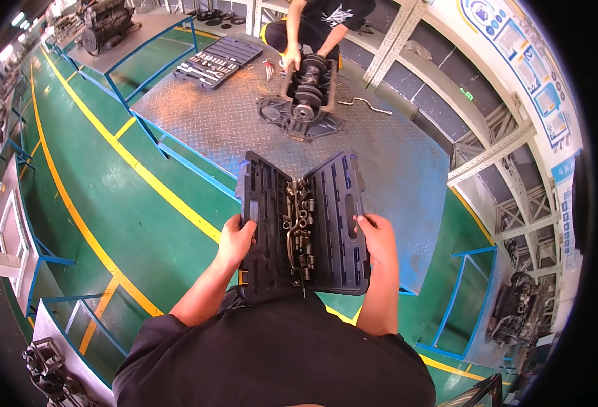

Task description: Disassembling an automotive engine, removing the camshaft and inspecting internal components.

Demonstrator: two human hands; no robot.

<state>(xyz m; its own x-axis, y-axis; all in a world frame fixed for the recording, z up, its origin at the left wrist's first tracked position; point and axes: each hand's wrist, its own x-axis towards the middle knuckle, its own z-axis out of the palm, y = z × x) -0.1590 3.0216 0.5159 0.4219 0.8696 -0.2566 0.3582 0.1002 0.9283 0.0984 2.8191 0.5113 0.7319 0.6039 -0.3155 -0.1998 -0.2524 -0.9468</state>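
Note:
Half folded into a V, a black plastic tool case (336, 224) is held up between my two hands. My left hand (236, 239) grips its left outer edge, the fingers wrapped behind it. On the opposite side my right hand (376, 234) clasps the right half near the handle slot, thumb on the inner face. Loose sockets and wrenches (299, 230) lie heaped along the fold of the case, out of their moulded slots. Beyond the case, an engine block (306, 102) with a crankshaft in it stands on the metal-topped workbench (211, 125).
Across the bench a co-worker's hands (292, 57) are at the engine block. A second open tool case (219, 62) lies at the back left, near pliers (268, 69). A bent steel bar (367, 104) rests right of the block. Blue-framed benches (472, 298) stand around.

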